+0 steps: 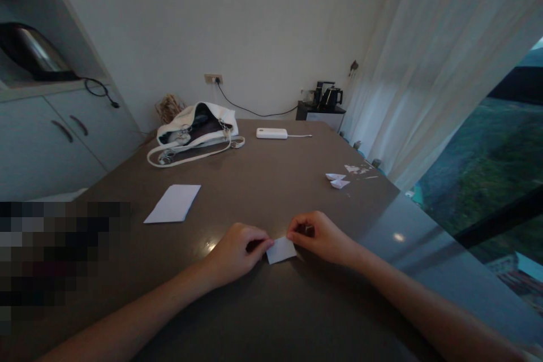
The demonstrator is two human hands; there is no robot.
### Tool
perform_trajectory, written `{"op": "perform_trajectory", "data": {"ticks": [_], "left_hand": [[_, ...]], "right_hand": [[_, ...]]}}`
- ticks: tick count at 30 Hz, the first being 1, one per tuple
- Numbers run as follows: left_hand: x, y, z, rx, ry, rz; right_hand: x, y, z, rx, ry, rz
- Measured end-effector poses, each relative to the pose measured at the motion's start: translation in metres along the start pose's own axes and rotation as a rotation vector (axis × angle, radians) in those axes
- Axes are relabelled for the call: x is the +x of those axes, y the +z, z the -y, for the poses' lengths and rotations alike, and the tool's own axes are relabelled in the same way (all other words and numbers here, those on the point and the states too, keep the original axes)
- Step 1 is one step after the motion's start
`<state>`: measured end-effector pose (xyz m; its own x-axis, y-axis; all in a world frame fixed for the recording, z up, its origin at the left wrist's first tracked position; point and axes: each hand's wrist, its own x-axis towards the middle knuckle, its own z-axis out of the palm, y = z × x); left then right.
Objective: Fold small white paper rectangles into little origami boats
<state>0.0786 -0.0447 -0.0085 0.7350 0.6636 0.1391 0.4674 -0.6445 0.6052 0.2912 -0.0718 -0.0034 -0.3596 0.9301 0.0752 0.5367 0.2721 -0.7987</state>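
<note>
A small white piece of paper [280,251] is held low over the table, or rests on it, in front of me; I cannot tell which. My left hand [240,251] pinches its left upper corner between thumb and finger. At the right upper corner, the thumb and index finger of my right hand [318,235] are closed on the same paper. Further right lie two small folded paper boats [339,184], close together. To the left is a stack of white paper sheets [173,203], apart from both hands.
On the brown table [237,181] stands an open white handbag [197,133], its strap lying in front. A white power bank [271,133] with a short cable is at the far edge. White paper scraps [357,169] lie beyond the boats. A curtain [407,68] hangs along the right.
</note>
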Motion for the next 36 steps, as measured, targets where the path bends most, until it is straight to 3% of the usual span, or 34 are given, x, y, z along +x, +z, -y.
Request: {"op": "perform_trajectory", "data": {"ticks": [10,15,25,31,36], "left_hand": [[0.000,-0.001,-0.003,0.022,-0.078,0.019],[-0.001,-0.002,-0.003,0.033,-0.038,0.018],[0.000,-0.002,-0.003,-0.034,-0.117,-0.038],[-0.004,0.000,-0.007,0.067,0.074,-0.129],[-0.007,0.006,-0.007,0.163,0.103,-0.150]], "right_hand": [[0.002,-0.001,-0.006,-0.054,0.046,-0.001],[0.003,0.000,-0.007,-0.069,0.060,-0.035],[0.003,-0.003,-0.008,0.018,0.031,-0.035],[0.003,0.003,-0.011,0.167,0.095,-0.023],[0.003,0.008,-0.006,0.205,0.131,-0.040]]}}
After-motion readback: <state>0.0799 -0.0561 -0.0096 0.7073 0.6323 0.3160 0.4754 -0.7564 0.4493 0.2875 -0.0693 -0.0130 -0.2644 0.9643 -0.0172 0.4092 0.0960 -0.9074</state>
